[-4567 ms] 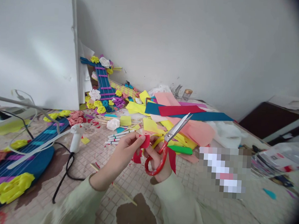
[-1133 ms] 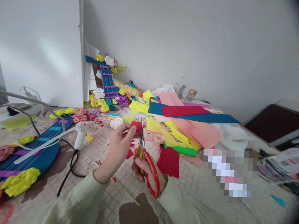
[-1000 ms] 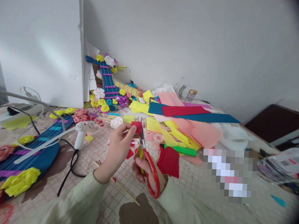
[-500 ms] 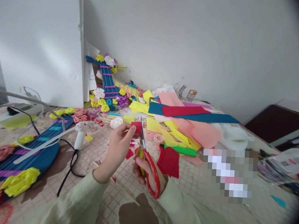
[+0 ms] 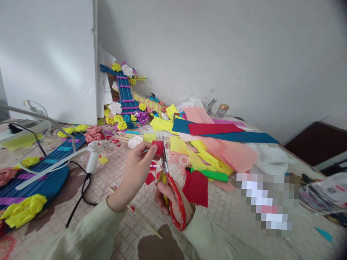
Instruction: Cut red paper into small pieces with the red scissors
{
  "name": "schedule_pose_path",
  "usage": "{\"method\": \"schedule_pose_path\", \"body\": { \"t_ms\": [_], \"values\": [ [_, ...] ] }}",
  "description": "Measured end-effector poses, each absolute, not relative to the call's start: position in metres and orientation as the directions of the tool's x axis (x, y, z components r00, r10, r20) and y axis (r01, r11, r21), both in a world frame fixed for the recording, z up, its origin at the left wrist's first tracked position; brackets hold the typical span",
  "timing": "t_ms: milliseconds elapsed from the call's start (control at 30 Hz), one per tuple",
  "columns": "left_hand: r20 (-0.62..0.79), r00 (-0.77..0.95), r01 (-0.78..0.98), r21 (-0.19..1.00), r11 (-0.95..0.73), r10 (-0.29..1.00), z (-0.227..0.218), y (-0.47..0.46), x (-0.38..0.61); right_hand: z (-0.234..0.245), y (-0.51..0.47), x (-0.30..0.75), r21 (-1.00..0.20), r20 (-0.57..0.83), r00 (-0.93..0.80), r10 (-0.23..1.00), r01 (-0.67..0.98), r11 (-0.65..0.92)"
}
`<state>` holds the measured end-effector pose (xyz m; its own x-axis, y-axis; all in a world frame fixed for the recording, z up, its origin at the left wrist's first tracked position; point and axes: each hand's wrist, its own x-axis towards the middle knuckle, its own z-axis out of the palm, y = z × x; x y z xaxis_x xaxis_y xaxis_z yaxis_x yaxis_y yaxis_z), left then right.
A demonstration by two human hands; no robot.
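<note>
My left hand pinches a small red paper piece between thumb and fingers, held above the table. My right hand grips red-handled scissors, blades pointing up and meeting the right edge of the red piece. A larger red paper sheet hangs by my right wrist; I cannot tell whether that hand holds it. Small red offcuts lie on the tiled tabletop below my hands.
A pile of coloured paper sheets lies behind my hands. A white glue gun with a black cord stands to the left. Blue boards with paper flowers sit at left and against the wall. A thin wooden stick lies near my arm.
Over several seconds the scissors swung from pointing right to upright against the red piece. In the last second both hands barely moved.
</note>
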<state>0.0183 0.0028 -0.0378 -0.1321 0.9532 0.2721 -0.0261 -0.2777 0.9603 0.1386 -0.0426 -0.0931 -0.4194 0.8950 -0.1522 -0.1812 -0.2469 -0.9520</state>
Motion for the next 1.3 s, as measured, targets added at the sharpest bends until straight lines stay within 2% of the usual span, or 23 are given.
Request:
{"method": "schedule_pose_path", "body": {
  "t_ms": [600,967,1300],
  "values": [
    [0.270,-0.156,0.025,0.963,-0.269,0.950,-0.035,0.004,0.014,-0.076,-0.044,0.140,-0.957,-0.216,-0.458,0.862,-0.074,-0.279],
    [0.330,-0.218,0.072,0.944,-0.322,0.919,-0.025,0.003,0.013,-0.072,-0.044,0.140,-0.955,-0.244,-0.460,0.854,-0.041,-0.295],
    [0.358,-0.223,0.104,0.933,-0.343,0.907,-0.032,0.007,0.009,-0.073,-0.044,0.140,-0.956,-0.244,-0.461,0.853,-0.034,-0.292]
  ]
}}
